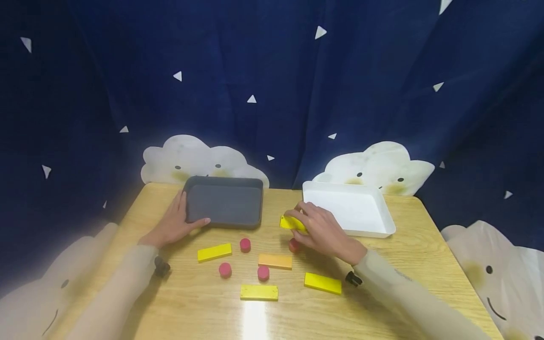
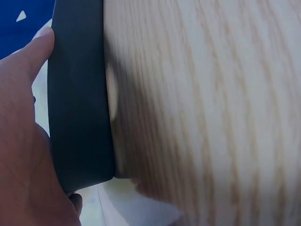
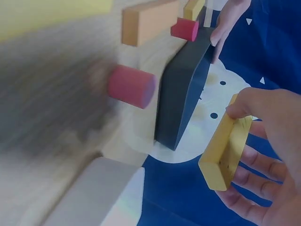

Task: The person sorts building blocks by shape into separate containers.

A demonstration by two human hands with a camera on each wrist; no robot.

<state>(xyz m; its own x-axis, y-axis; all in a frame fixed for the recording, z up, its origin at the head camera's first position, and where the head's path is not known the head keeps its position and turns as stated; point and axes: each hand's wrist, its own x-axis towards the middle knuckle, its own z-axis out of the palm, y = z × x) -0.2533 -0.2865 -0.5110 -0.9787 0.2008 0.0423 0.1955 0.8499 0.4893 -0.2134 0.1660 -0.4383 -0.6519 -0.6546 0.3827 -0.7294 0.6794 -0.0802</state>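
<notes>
My right hand [image 1: 320,231] holds a yellow rectangular block [image 3: 225,148] between thumb and fingers, raised above the table by the white tray's near left corner. Below it stands a red cylinder [image 3: 131,86], partly covered by the hand in the head view. My left hand [image 1: 174,224] rests against the near left corner of the dark grey tray [image 1: 224,203]. Its thumb lies along the front rim and the other fingers reach along the left side. The left wrist view shows the tray's outer wall [image 2: 80,94] beside that hand; some fingers are hidden.
The white tray [image 1: 388,217] stands at the back right. In front lie an orange block [image 1: 275,261], yellow blocks [image 1: 214,252] [image 1: 259,292] [image 1: 323,283] and red cylinders [image 1: 245,245] [image 1: 225,270] [image 1: 263,273] on the wooden table [image 1: 204,316]. A dark blue curtain [image 1: 276,71] hangs behind.
</notes>
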